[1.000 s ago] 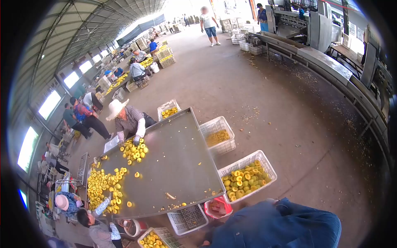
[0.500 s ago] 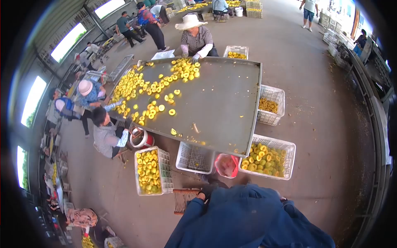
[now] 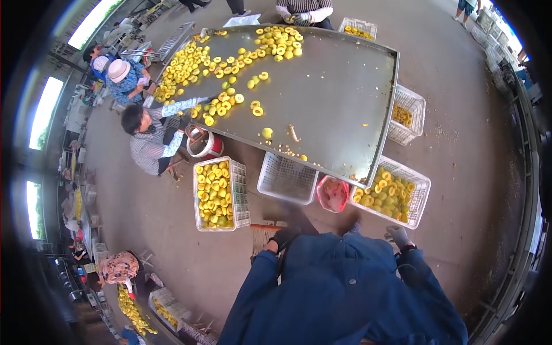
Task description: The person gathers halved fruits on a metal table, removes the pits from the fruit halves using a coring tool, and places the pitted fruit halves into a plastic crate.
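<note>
My left hand [image 3: 283, 237], in a dark glove, hangs at my left side beside a wooden stool [image 3: 265, 229]; its fingers are too dark to make out. My right hand [image 3: 398, 234], in a grey glove, is at my right side with loosely bent fingers and nothing visible in it. It is just below a white crate [image 3: 424, 198] holding halved yellow fruits [image 3: 391, 198] that look like peaches. Ahead of me stands a large metal table [image 3: 339, 86], with many fruit halves [image 3: 230, 66] along its far and left sides.
Under the table's near edge are an empty-looking white crate [image 3: 287, 175] and a red-rimmed tub [image 3: 333, 194]. A full fruit crate [image 3: 214, 195] stands left, near a bucket [image 3: 204, 144]. A seated person [image 3: 152, 138] reaches over the table; another person [image 3: 305, 11] works opposite.
The view has tilted down and shifted, so the table and crates sit higher in the picture. My right hand has come into sight. The seated person's arm now reaches onto the table.
</note>
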